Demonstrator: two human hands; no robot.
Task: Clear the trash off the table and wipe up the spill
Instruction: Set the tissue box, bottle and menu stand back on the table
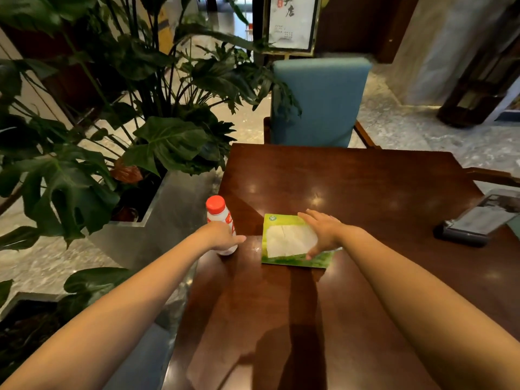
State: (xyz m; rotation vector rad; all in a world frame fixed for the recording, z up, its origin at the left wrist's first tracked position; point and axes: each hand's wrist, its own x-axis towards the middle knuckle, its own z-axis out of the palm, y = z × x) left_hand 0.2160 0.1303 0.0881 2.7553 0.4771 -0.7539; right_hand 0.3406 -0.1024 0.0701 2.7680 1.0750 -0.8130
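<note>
**A:** The left hand (222,235) is curled round the lower body of the small bottle (219,213), with the thumb across its front. The right hand (323,232) lies spread on the tissue pack (287,240). Its fingers are straight and its thumb reaches toward the pack's near edge.

**B:** Is it gripping the pack?

**A:** Nothing shows a curl round it, so it is probably resting or pressing. The bottle stands upright at the table (351,178) edge under the left hand. The pack lies flat just to that hand's right.

**B:** How should the bottle handle?

**A:** It is white plastic with a ribbed red cap, smooth and rounded. It is likely light and stiff enough for a wrap round the waist, as the hand has it. If it is wet it may slip, so a low hold seems sound.

**B:** And the pack?

**A:** It has a soft, glossy green wrapper with white tissue showing through the top opening. It should be light and would buckle if squeezed. The sheet is best pinched at that opening while the other fingers pin the wrapper down.

**B:** Where is the spill?

**A:** It cannot be made out for certain. The glints on the polished dark wood between the hands could be liquid or lamp reflections.

**B:** What lies further out?

**A:** Left of the left hand is a brushed-metal planter (174,209) with broad leaves. Beyond both hands is a blue padded chair (318,102). Well to the right of the right hand is a dark flat object (461,235).
</note>
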